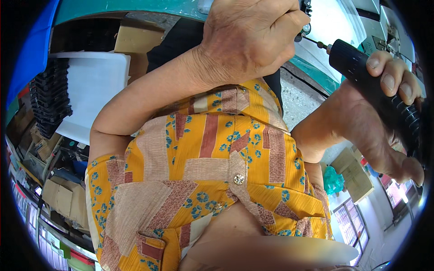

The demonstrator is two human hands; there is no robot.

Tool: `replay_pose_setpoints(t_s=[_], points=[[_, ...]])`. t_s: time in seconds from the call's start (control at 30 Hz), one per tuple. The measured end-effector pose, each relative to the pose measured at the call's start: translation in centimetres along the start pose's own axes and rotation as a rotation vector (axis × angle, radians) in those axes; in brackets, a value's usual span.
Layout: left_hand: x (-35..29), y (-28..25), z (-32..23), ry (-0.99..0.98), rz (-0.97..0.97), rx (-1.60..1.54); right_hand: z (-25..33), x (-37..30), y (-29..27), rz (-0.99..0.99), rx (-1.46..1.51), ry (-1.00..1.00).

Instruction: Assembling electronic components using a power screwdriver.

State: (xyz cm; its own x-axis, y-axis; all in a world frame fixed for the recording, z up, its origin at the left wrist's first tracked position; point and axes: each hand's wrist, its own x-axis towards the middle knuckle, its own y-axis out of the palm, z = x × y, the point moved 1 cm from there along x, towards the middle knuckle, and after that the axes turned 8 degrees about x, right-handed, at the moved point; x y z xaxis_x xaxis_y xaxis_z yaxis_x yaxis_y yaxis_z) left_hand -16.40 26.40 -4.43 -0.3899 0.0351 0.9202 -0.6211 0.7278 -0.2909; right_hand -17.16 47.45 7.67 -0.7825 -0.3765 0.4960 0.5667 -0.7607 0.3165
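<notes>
over green bench edge (135, 11), black power screwdriver (384, 95) is being gripped by closed right hand (375, 122); left hand (248, 36) is being kept fisted, contents unclear.

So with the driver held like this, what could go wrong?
1. The bit points close to the left hand, which grips a small part; a slip could jab the fingers.
2. The right hand holds the black power screwdriver at an angle, so the bit might skid off.
</notes>
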Motion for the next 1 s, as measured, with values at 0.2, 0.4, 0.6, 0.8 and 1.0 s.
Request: replay_pose_setpoints(t_s=[0.2, 0.4, 0.6, 0.8, 1.0], points=[[0.4, -0.1, -0.3, -0.001, -0.012, 0.008, 0.3, -0.3, -0.2, -0.03, -0.041, -0.046], [-0.6, 0.6, 0.6, 0.075, 0.024, 0.084, 0.4, -0.2, -0.2, -0.085, 0.008, -0.019], [0.6, -0.1, -0.9, -0.09, -0.063, -0.072, 0.3, 0.2, -0.4, -0.015, 0.004, 0.008], [0.2, 0.2, -1.0, -0.085, -0.049, -0.086, -0.1, 0.5, -0.8, 0.031, 0.056, 0.028], [0.5, 0.1, -0.6, 0.021, -0.057, -0.016, -0.1, 0.9, -0.9, -0.019, 0.087, 0.037]])
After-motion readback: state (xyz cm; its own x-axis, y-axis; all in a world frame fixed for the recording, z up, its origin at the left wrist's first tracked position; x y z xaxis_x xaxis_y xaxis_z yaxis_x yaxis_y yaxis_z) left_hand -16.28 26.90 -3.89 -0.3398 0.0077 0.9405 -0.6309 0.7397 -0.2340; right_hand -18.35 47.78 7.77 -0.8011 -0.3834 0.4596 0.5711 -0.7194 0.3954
